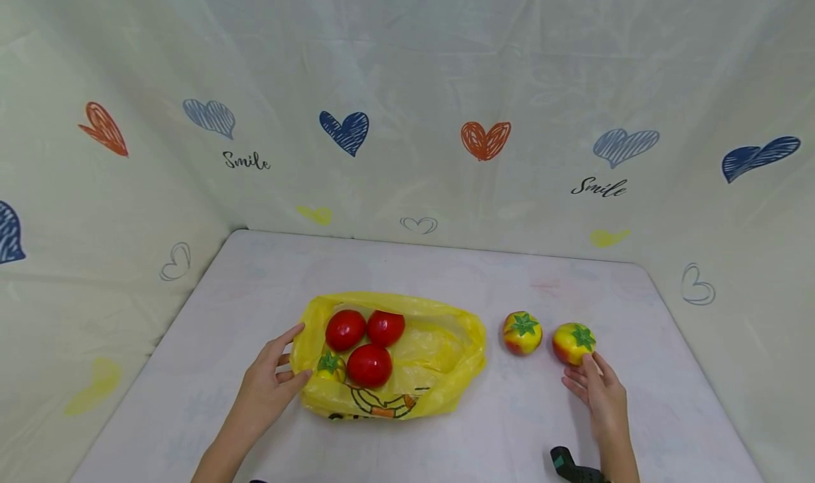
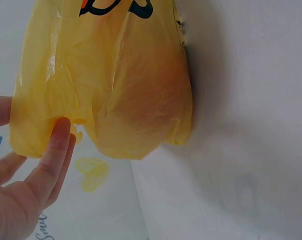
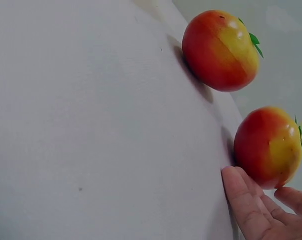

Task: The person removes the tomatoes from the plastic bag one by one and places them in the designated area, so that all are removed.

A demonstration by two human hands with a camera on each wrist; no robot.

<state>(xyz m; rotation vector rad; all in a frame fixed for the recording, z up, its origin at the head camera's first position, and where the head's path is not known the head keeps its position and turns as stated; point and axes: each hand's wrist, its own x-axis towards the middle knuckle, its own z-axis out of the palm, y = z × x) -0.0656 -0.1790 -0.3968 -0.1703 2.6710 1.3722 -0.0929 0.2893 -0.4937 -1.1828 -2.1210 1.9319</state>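
A yellow plastic bag (image 1: 439, 356) lies with its mouth open upward. Inside it sit three glossy red round fruits (image 1: 370, 366) and a yellow one with a green leafy top (image 1: 330, 365). My left hand (image 1: 270, 377) touches the bag's left side, fingers spread and one fingertip against the plastic (image 2: 116, 85). My right hand (image 1: 601, 394) reaches to a red-and-yellow toy tomato (image 1: 573, 344) with a green star-shaped top; its fingertips are right at the fruit's near side (image 3: 268, 147). Another such toy tomato (image 1: 522, 333) stands just left of it.
The white table (image 1: 509, 426) has its far edge close to a pale curtain (image 1: 407, 172) printed with hearts and "Smile". A black device (image 1: 573, 467) sits by my right wrist. The bag lies left of the two loose fruits.
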